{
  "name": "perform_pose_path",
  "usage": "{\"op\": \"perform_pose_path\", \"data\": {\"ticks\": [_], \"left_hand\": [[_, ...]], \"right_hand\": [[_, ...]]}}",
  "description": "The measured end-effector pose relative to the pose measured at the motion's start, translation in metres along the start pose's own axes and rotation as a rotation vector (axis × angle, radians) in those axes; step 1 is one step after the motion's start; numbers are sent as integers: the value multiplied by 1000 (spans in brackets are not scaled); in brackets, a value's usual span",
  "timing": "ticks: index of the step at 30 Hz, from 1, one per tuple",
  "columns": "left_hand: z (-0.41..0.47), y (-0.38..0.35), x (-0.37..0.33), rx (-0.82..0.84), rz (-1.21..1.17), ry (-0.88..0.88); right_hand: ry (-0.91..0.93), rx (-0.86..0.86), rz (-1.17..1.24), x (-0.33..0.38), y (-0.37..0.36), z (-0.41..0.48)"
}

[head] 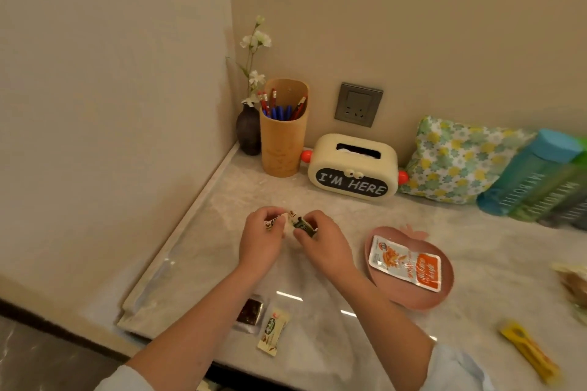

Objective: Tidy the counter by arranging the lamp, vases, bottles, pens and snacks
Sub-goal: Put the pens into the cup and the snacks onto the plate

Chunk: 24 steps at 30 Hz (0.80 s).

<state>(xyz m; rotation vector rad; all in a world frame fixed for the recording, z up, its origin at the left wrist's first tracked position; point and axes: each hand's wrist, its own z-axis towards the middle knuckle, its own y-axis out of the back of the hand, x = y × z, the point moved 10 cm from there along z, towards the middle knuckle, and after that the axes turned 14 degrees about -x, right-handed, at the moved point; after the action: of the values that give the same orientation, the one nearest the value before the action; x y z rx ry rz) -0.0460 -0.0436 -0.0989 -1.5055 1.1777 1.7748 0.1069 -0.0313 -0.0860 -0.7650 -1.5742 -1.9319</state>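
Note:
Over the marble counter point(197, 251) my left hand point(259, 240) and my right hand point(320, 243) meet, each pinching small wrapped snacks point(293, 221) between fingers and thumb. A pink plate point(444, 289) to the right carries an orange and white snack packet point(406, 262). Near the front edge lie a dark snack point(250, 313) and a cream snack bar point(272, 330). A yellow snack stick point(529, 351) lies at the lower right. In the corner stand a dark vase with white flowers point(248, 130) and a tan holder full of pens point(282, 130). Blue and green bottles point(536, 174) lie at the right.
A cream tissue box reading "I'M HERE" point(352, 168) sits against the back wall below a wall socket point(358, 105). A floral pouch point(457, 159) leans beside the bottles. More wrapped snacks point(575, 289) show at the right edge. The wall closes in on the left.

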Motion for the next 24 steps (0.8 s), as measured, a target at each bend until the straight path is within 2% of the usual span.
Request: {"op": "perform_pose_path", "data": {"ticks": [7, 11, 14, 18, 21, 24], "left_hand": [[-58, -97, -40, 197, -59, -81], [-88, -132, -37, 296, 53, -155], [-103, -143, -35, 290, 197, -275], [-116, -143, -45, 244, 254, -394], [-123, -136, -53, 197, 275, -427], [-128, -125, -55, 140, 270, -412]], "right_hand": [[-121, -316, -178, -72, 107, -25], [-212, -330, -406, -110, 138, -49], [-241, -298, -504, -128, 145, -66], [-215, -304, -564, -138, 151, -75], [-208, -338, -512, -138, 158, -77], [-171, -402, -355, -131, 165, -81]]}}
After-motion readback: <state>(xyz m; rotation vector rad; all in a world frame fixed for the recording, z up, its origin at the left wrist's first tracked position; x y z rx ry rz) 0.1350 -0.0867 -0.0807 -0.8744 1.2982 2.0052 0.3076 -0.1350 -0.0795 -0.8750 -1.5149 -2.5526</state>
